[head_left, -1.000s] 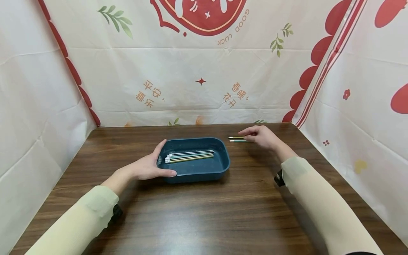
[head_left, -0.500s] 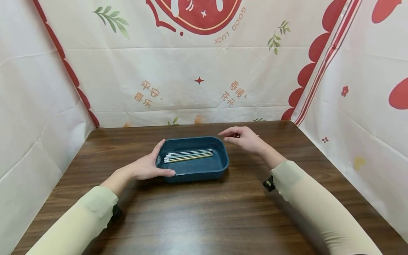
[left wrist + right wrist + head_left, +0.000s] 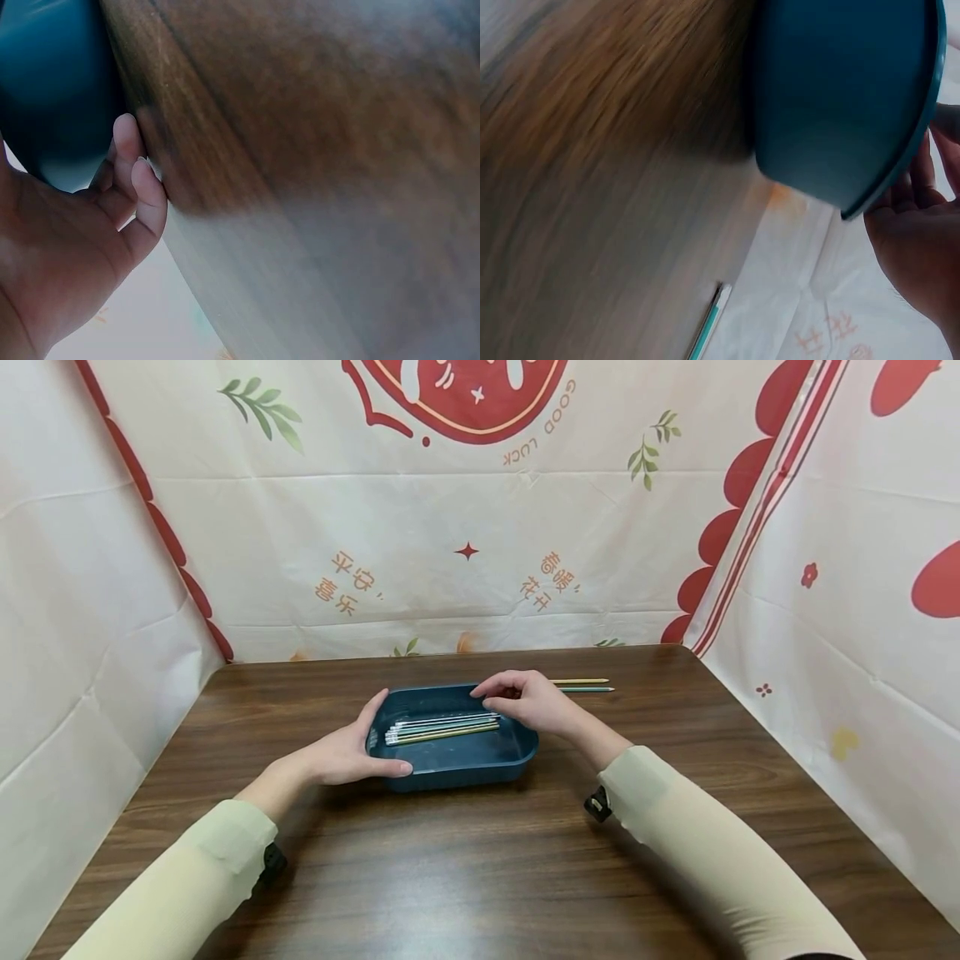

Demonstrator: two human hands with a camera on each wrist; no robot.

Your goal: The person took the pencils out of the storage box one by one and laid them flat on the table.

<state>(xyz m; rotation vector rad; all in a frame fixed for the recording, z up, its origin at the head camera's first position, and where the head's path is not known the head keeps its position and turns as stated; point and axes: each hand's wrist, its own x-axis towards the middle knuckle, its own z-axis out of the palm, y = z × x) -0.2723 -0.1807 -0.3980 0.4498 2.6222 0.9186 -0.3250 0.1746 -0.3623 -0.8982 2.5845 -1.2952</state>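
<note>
A dark blue plastic bin (image 3: 457,774) stands on the table with several pencils (image 3: 442,727) lying side by side in it. My left hand (image 3: 347,753) grips the bin's left end, thumb over the near rim; curled fingertips (image 3: 148,184) lie against its side in the left wrist view. Over the right end hovers my right hand (image 3: 536,703), thumb and index finger apart above the pencil tips, nothing visible between them. To its right, a yellow pencil (image 3: 581,681) and a teal pencil (image 3: 588,689) lie on the table, their left ends hidden by that hand.
The brown wooden table (image 3: 480,860) has a printed white cloth (image 3: 420,510) hanging behind it and at both sides. A dark wrist device (image 3: 597,804) shows below the right cuff.
My right hand has moved left from the two pencils on the table to above the bin's right end, uncovering their tips. The left hand and the bin hold their place.
</note>
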